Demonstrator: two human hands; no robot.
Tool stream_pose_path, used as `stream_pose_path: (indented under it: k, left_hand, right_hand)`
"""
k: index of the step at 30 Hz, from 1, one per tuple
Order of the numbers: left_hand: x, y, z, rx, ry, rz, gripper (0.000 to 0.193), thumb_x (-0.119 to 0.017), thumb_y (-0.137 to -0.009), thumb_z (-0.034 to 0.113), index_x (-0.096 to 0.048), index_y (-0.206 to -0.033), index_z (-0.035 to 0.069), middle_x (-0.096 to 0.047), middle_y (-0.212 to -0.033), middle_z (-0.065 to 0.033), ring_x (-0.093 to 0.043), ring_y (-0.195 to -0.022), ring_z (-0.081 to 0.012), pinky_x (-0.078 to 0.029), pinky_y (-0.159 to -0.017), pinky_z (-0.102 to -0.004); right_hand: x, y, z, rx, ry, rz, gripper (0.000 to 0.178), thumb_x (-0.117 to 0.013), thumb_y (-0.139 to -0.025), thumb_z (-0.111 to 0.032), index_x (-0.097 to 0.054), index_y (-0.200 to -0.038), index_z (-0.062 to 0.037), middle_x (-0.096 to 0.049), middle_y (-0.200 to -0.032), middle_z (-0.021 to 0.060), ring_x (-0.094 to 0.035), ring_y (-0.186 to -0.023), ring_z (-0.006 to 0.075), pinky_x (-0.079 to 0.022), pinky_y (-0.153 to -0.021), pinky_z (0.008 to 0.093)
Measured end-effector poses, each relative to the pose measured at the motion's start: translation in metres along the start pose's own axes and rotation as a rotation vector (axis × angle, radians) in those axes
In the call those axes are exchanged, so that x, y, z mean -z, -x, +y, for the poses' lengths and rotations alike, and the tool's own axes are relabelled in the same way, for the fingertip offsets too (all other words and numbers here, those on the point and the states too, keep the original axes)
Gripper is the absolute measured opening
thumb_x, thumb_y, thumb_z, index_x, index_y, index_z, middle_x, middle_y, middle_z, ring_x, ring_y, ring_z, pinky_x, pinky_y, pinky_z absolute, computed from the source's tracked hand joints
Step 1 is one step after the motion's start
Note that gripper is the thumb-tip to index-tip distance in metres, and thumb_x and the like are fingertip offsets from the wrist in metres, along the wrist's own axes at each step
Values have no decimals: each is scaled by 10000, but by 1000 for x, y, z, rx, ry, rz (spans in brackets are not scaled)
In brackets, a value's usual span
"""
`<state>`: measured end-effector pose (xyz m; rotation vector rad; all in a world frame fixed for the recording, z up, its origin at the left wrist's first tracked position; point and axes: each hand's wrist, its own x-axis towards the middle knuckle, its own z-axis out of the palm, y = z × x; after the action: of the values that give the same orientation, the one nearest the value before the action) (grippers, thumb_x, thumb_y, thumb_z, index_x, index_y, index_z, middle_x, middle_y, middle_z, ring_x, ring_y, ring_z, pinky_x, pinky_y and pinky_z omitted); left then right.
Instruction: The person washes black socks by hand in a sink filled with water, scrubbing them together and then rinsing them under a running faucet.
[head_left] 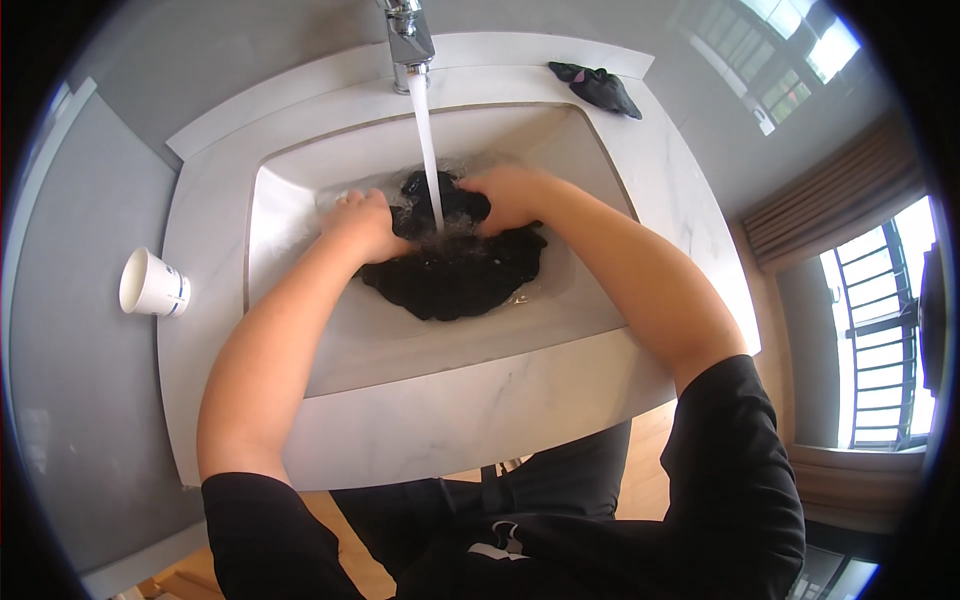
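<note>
A wet black cloth point(455, 278), perhaps a garment, lies bunched in the white sink point(400, 350) in shallow water. A stream from the chrome faucet point(408, 50) falls onto its middle. My left hand point(368, 225) grips the cloth's left side, thumb toward the middle and fingers bent. On the other side my right hand point(508, 198) holds the upper right part, its fingertips partly hidden by cloth and splashing water.
A small dark bundled cloth point(598, 88) rests on the counter behind the sink at the right. On the left edge stands a white paper cup point(153, 283). The marble-patterned counter point(480, 400) rims the basin, with a grey wall point(90, 300) at left.
</note>
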<state>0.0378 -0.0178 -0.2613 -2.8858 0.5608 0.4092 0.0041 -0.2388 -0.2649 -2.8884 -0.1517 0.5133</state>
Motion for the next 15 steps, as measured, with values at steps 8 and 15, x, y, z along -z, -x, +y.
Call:
stream_pose_path:
  k: [8, 15]
  left_hand:
    - [-16, -28, -28, -117, 223, -98, 949, -757, -698, 565, -393, -1398, 36, -470, -1386, -184, -418, -1327, -330, -426, -1023, -450]
    - [-9, -10, -1, -294, 55, -15, 616, -671, -822, 326, -464, -1358, 105, -488, -1350, -144, -400, -1311, -315, -240, -1115, -532]
  right_hand:
    - [3, -3, -4, -267, -79, 65, 770, -725, -749, -299, -415, -1432, -127, -595, -1264, 198, -569, -1158, 353, -454, -991, 419]
    - [-24, -22, 22, 161, -92, -10, 649, -653, -806, -241, -418, -1392, -93, -583, -1274, 207, -559, -1165, 372, -451, -981, 426]
